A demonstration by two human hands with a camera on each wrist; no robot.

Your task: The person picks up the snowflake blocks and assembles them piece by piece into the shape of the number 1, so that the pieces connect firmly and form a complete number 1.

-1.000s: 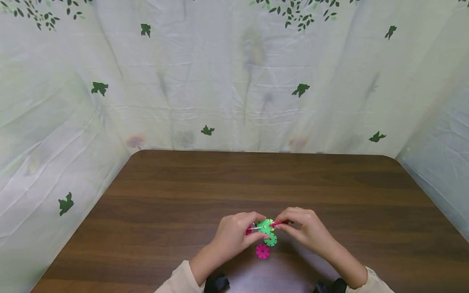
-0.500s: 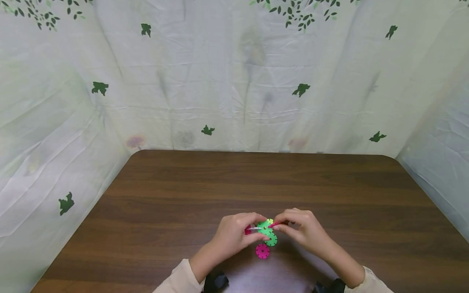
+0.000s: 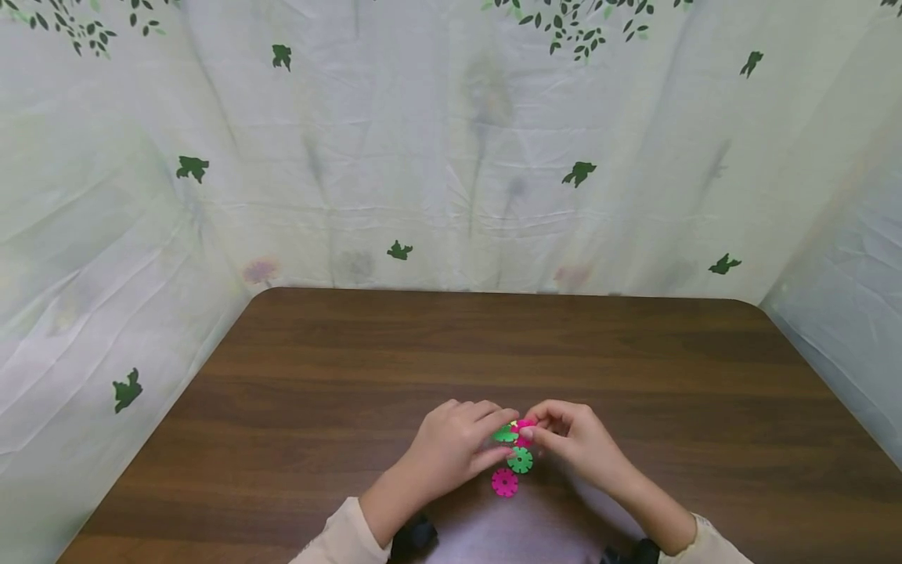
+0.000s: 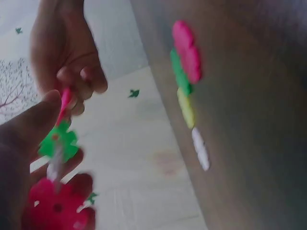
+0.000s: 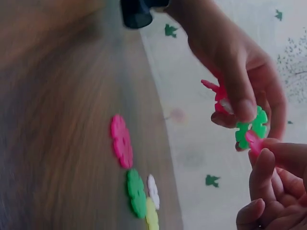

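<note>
Brown wood-grain table [image 3: 451, 352], head view: bears one loose green disc [image 3: 520, 460] and, near it, one loose pink disc [image 3: 504, 482]; beyond, left hand [image 3: 454, 442] pinches a held green disc [image 3: 503, 434] between thumb and fingers, right hand [image 3: 588, 439] pinches a small pink disc [image 3: 522, 424]. Left wrist view: white piece [image 4: 55, 165] links the held green disc to a second pink disc [image 4: 57, 196] (notched); loose yellow disc [image 4: 186, 108] and loose white disc [image 4: 201, 149] lie on the table. Right wrist view: small pink disc meets the held green disc.

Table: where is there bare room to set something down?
Bare: left of the left hand, right of the right hand, beyond both toward the curtain. Crowded: between and beneath them, held discs plus a loose pink disc, green disc, yellow disc and white disc.
</note>
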